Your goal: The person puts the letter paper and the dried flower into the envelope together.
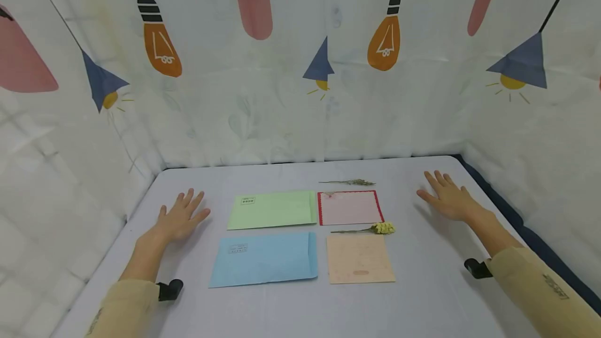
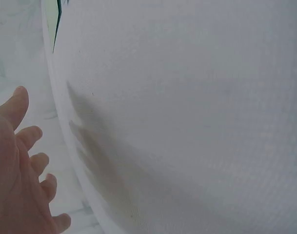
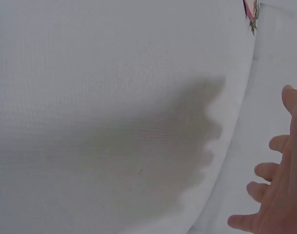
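Left hand (image 1: pixel 179 220) near pale green envelope (image 1: pixel 274 212)

Free room lies right of the tan card (image 1: pixel 360 260), whose far edge a yellow flower (image 1: pixel 381 228) blocks.

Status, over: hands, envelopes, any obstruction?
Left hand, right hand: open, holding nothing. Green envelope, blue envelope: lying on table, untouched. No obstruction seen on either envelope.

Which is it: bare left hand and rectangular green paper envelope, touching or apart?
Apart: the head view shows white tabletop between the left hand and the green envelope.
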The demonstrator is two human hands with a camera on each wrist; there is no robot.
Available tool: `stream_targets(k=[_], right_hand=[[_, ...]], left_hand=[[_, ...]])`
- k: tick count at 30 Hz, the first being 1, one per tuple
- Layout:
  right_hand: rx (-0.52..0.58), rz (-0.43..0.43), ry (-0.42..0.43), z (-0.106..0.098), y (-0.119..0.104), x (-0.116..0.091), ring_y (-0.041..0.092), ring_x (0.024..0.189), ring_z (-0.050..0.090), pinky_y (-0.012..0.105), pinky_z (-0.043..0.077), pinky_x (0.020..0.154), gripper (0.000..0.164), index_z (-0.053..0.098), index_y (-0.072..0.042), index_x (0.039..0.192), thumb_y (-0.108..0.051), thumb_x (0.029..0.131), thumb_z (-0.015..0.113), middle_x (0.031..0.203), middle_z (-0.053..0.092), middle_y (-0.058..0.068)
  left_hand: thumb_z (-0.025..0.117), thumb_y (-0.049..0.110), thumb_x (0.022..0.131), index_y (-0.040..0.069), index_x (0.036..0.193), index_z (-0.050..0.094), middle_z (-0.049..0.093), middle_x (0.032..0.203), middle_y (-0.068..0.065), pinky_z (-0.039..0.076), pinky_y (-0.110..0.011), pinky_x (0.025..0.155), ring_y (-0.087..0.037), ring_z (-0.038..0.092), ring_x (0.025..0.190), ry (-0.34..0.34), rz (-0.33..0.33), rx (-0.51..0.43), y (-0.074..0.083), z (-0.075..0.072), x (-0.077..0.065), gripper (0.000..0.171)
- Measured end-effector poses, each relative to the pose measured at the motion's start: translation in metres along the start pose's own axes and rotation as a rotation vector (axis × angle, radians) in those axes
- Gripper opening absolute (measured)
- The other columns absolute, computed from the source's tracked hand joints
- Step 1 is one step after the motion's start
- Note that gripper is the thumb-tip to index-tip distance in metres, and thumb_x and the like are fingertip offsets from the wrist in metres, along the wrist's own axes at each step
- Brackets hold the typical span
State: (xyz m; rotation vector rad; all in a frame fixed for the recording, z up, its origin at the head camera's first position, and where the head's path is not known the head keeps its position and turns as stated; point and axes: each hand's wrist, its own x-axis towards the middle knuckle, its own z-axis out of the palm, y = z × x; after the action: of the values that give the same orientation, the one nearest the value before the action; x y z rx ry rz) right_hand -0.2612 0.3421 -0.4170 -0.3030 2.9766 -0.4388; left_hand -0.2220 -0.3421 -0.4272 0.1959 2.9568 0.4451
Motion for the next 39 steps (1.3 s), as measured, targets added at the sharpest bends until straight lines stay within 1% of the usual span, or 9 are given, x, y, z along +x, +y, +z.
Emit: stream_targets(k=[5, 9, 15, 18, 23, 27, 31, 34, 39], right_hand=[[0.020, -0.022, 0.025, 0.002, -0.001, -0.002, 0.061, 0.146, 0.008, 0.082, 0.011, 0.104, 0.084, 0.019, 0.010, 0.159, -0.056, 0.108, 0.037, 0.159, 0.009, 0.042], [0.048, -0.042, 0.060, 0.005, -0.002, -0.003, 0.061, 0.145, 0.013, 0.077, 0.016, 0.108, 0.080, 0.026, 0.013, 0.155, -0.052, 0.110, 0.037, 0.157, 0.014, 0.043], [0.120, -0.077, 0.129, 0.009, -0.011, -0.005, 0.057, 0.138, 0.032, 0.069, 0.027, 0.109, 0.067, 0.042, 0.011, 0.148, -0.044, 0.111, 0.041, 0.151, 0.034, 0.040], [0.159, -0.099, 0.169, 0.010, -0.016, -0.007, 0.054, 0.134, 0.041, 0.067, 0.032, 0.107, 0.058, 0.049, 0.011, 0.142, -0.037, 0.110, 0.047, 0.145, 0.045, 0.037], [0.185, -0.151, 0.242, 0.012, -0.024, -0.010, 0.048, 0.120, 0.055, 0.063, 0.044, 0.098, 0.044, 0.058, 0.010, 0.134, -0.025, 0.107, 0.056, 0.130, 0.060, 0.031], [0.217, -0.197, 0.292, 0.015, -0.030, -0.011, 0.041, 0.108, 0.064, 0.059, 0.051, 0.089, 0.034, 0.063, 0.008, 0.126, -0.019, 0.105, 0.061, 0.117, 0.067, 0.024], [0.258, -0.216, 0.306, 0.017, -0.037, -0.011, 0.037, 0.103, 0.066, 0.056, 0.054, 0.085, 0.030, 0.065, 0.007, 0.123, -0.016, 0.103, 0.063, 0.113, 0.070, 0.019], [0.293, -0.209, 0.291, 0.017, -0.043, -0.012, 0.036, 0.104, 0.066, 0.053, 0.056, 0.084, 0.031, 0.065, 0.005, 0.124, -0.017, 0.103, 0.064, 0.113, 0.070, 0.017], [0.343, -0.196, 0.264, 0.018, -0.054, -0.014, 0.035, 0.106, 0.065, 0.047, 0.056, 0.082, 0.032, 0.065, 0.002, 0.126, -0.021, 0.104, 0.063, 0.114, 0.070, 0.015]], left_hand=[[0.043, 0.051, 0.108, -0.005, 0.158, 0.025, 0.007, 0.163, -0.035, -0.003, -0.079, 0.107, -0.057, 0.002, 0.148, 0.006, 0.005, -0.001, 0.005, 0.000, -0.001, 0.077], [0.042, 0.052, 0.108, -0.004, 0.158, 0.029, 0.009, 0.162, -0.035, -0.002, -0.079, 0.107, -0.057, 0.004, 0.148, 0.008, 0.010, -0.001, 0.009, 0.002, -0.001, 0.076], [0.041, 0.056, 0.107, -0.001, 0.155, 0.039, 0.015, 0.161, -0.036, 0.005, -0.079, 0.107, -0.057, 0.010, 0.147, 0.039, 0.015, 0.002, 0.017, 0.007, -0.003, 0.074], [0.041, 0.057, 0.107, 0.000, 0.153, 0.043, 0.019, 0.160, -0.036, 0.009, -0.079, 0.106, -0.056, 0.014, 0.146, 0.065, 0.028, -0.005, 0.023, 0.008, -0.005, 0.073], [0.044, 0.054, 0.107, 0.001, 0.151, 0.047, 0.024, 0.159, -0.035, 0.016, -0.079, 0.103, -0.055, 0.022, 0.144, 0.099, 0.063, -0.024, 0.036, 0.010, -0.005, 0.068], [0.046, 0.052, 0.107, 0.002, 0.150, 0.050, 0.029, 0.157, -0.034, 0.020, -0.078, 0.101, -0.055, 0.026, 0.143, 0.118, 0.084, -0.020, 0.046, 0.012, -0.005, 0.066], [0.048, 0.051, 0.107, 0.004, 0.150, 0.050, 0.033, 0.156, -0.032, 0.023, -0.078, 0.100, -0.054, 0.029, 0.142, 0.146, 0.106, -0.014, 0.053, 0.013, -0.006, 0.064], [0.052, 0.047, 0.106, 0.004, 0.149, 0.051, 0.037, 0.154, -0.031, 0.024, -0.077, 0.100, -0.053, 0.033, 0.140, 0.170, 0.128, -0.014, 0.059, 0.012, -0.007, 0.061], [0.056, 0.042, 0.106, 0.004, 0.147, 0.054, 0.043, 0.150, -0.030, 0.026, -0.074, 0.102, -0.050, 0.038, 0.138, 0.183, 0.166, -0.016, 0.070, 0.012, -0.008, 0.056]])
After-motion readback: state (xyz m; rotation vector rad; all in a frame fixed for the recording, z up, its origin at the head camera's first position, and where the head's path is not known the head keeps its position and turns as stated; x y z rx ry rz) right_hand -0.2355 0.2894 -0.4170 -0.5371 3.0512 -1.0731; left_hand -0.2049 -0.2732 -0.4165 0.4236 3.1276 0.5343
